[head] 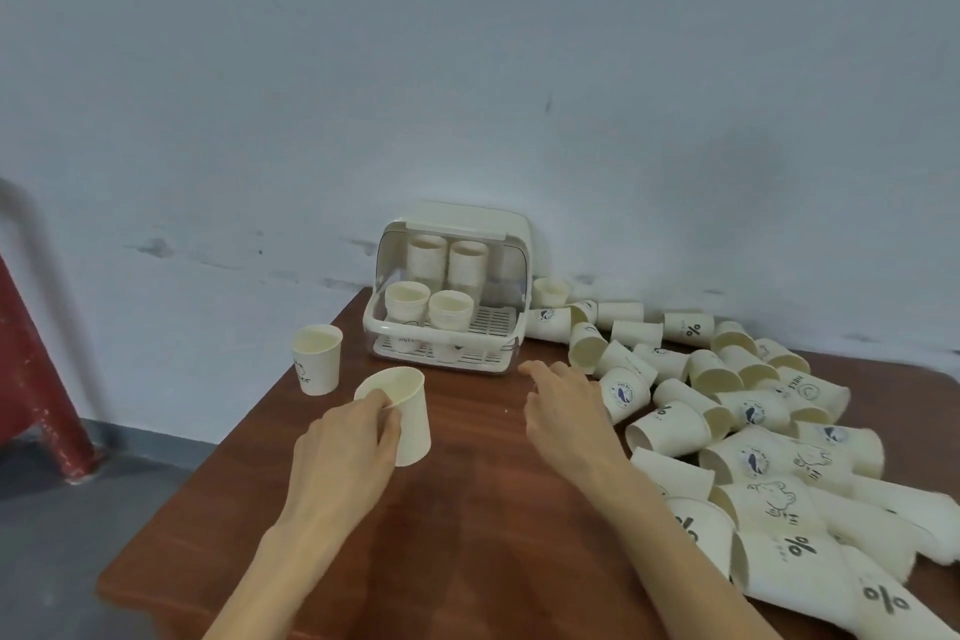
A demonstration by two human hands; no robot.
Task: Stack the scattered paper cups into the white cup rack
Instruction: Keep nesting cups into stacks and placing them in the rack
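Observation:
The white cup rack (506, 353) stands at the table's far edge against the wall, lid raised, with several stacks of paper cups inside. My left hand (345, 447) grips an upright paper cup (408, 418) by its rim, just in front of the rack. My right hand (563, 405) hovers flat over the table, fingers spread, holding nothing, beside a heap of scattered paper cups (753, 437) lying on their sides at the right. A single cup (317, 359) stands upright left of the rack.
The brown wooden table (467, 535) ends close on the left and at the front. A red stool leg (36, 379) stands on the grey floor at far left. A pale wall rises right behind the rack.

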